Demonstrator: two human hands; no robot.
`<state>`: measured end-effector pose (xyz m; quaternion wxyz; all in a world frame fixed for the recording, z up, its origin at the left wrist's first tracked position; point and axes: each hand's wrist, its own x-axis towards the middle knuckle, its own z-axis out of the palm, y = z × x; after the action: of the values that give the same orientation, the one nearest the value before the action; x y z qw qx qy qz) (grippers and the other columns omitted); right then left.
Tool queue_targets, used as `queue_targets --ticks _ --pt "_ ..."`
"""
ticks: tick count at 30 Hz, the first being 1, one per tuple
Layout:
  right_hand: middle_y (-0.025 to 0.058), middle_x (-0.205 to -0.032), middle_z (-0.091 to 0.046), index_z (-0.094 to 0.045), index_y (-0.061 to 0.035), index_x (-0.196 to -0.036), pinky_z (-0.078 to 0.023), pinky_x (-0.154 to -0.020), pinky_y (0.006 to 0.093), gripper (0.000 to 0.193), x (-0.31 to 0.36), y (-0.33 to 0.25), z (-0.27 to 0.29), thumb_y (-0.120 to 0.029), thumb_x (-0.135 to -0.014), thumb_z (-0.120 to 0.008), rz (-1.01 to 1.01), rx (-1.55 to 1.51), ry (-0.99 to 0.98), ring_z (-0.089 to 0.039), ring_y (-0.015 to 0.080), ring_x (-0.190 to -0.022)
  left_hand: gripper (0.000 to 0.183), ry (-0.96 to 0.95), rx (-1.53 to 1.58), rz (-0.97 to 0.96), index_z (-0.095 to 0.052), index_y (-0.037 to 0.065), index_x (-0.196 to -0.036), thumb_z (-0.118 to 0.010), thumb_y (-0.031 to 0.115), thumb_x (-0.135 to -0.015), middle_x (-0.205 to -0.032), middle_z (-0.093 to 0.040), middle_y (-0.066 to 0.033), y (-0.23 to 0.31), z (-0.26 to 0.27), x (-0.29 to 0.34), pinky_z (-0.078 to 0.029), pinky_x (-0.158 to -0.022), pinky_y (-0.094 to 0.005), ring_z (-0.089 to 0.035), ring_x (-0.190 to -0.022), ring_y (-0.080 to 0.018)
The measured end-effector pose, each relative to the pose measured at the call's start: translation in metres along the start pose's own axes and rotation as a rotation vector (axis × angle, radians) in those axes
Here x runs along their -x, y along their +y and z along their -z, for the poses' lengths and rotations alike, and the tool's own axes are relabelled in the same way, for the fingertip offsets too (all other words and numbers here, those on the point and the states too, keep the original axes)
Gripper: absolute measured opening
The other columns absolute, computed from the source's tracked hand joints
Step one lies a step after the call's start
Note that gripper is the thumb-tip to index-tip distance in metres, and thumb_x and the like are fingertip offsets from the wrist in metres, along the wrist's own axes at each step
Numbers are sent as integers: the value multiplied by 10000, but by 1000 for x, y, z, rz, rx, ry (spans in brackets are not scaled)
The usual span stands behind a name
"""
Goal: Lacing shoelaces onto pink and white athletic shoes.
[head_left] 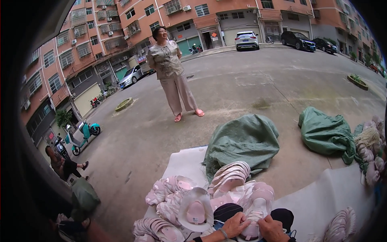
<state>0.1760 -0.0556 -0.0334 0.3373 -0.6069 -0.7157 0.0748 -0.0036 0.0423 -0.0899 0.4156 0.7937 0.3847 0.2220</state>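
Observation:
A pink and white shoe upper [260, 199] lies upright in front of me at the lower edge, white laces [254, 216] crossing its front. My left hand [235, 225] pinches at the left side of the laces, fingers closed. On the other side, my right hand [272, 229] is closed too, thumb and fingertips at the laces' right edge. The lace ends are too small to make out. Left of my left hand, another upper [196, 209] stands with its opening facing me. Stacked uppers [229, 177] lean just beyond the one I work on.
More bundles of uppers [157, 230] lie at left, another [340, 226] at right. Beyond stands a green sack [244, 141], with a second sack [328, 133] farther right. A person [167, 68] stands on the pavement; another [64, 165] sits at left near a scooter [82, 135].

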Motion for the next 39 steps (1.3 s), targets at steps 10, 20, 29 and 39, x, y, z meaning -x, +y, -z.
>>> queue_targets --ticks 10,20,29,39 --pt "178 -870 -546 -531 -45 -894 -487 -561 426 42 -3 2 -5 -58 -855 -527 -33 73 -112 -582 363 -645 315 53 97 -34 -485 48 -840 -700 277 -855 -686 -464 -64 -3 -2 -1 -421 -555 -304 -453 -595 -162" --pt "233 -754 -635 -637 25 -888 -500 -654 434 276 -13 40 -8 -242 -867 -572 -437 -288 -389 -629 391 -702 285 55 58 -94 -486 37 -840 -692 235 -845 -694 -491 -80 -6 -3 -1 -440 -572 -313 -496 -604 -188" --pt "201 -820 -625 -584 -38 -836 -485 -712 492 174 17 33 -9 -210 -859 -601 -465 -70 -191 -617 400 -777 215 106 159 -126 -520 34 -851 -689 165 -834 -711 -517 -57 -2 -2 9 -440 -578 -290 -499 -617 -151" --pt "145 -807 -603 -618 -26 -878 -478 -649 406 197 23 21 10 -213 -843 -669 -451 -229 -323 -612 324 -731 149 -10 -25 -141 -540 11 -894 -658 82 -837 -795 -488 -58 11 23 -2 -380 -516 -260 -426 -565 -113"
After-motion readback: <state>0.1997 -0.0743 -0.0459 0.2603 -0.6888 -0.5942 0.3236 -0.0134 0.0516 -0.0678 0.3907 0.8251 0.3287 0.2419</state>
